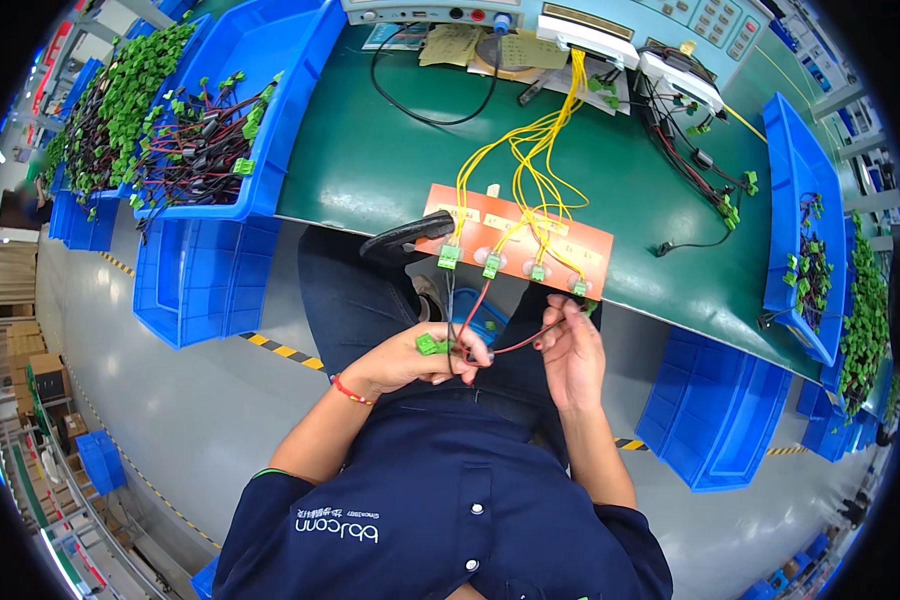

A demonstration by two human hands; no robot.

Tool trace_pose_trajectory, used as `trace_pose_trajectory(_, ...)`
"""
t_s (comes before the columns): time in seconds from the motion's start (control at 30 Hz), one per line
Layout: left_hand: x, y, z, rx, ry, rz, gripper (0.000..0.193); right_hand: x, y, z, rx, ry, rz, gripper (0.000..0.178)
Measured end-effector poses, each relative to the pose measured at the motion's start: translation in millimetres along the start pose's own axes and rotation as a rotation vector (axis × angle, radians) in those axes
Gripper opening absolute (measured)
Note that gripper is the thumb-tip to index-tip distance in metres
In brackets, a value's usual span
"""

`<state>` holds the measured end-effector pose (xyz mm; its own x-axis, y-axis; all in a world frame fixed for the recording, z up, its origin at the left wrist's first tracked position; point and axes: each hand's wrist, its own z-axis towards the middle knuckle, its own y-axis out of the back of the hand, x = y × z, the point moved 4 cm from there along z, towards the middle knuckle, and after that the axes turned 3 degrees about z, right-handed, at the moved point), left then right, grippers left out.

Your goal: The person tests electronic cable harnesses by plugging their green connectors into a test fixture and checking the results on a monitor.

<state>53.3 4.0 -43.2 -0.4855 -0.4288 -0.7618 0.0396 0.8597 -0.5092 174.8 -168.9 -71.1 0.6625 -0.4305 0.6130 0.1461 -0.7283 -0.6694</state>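
Observation:
My left hand (410,357) is closed around a wire harness of red and black leads, with a green terminal plug (430,344) sticking out over the fingers. My right hand (574,355) pinches the end of a red wire (515,346) just below the board's right end; its fingertips partly hide what they grip. In front of both hands, an orange board (595,247) lies at the bench edge. Along its near side sit several green connectors, such as the leftmost one (449,256), fed by yellow wires (537,135). Some leads run from my left hand up to these connectors.
A blue bin (305,95) heaped with harnesses stands at the left of the green bench (370,170), another blue bin (795,215) at the right. Test instruments (660,25) line the back. More harnesses (710,190) lie at the right. A black clamp-like piece (407,235) overlaps the board's left end.

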Motion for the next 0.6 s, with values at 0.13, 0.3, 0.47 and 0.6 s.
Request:
trace_pose_trajectory(0.13,-2.3,0.5,-6.7,-0.138,0.020,0.119,0.025,14.6,-13.2,-16.7,0.014,0.160,-0.192,0.033)
trace_pose_trajectory(0.3,-10.6,9.6,-22.9,-0.709,-0.335,0.013,0.027,20.7,-35.6,-39.8,0.222,0.320,-0.573,0.036)
trace_pose_trajectory(0.47,-38.1,-29.5,-31.0,-0.686,-0.546,0.379,0.028,15.8,-55.1,-43.7,0.383,0.217,-0.885,0.024)
trace_pose_trajectory(0.6,-45.2,-51.9,-15.1,-0.399,-0.407,0.638,0.027,5.7,-74.0,-44.9,0.668,0.465,-1.177,0.012)
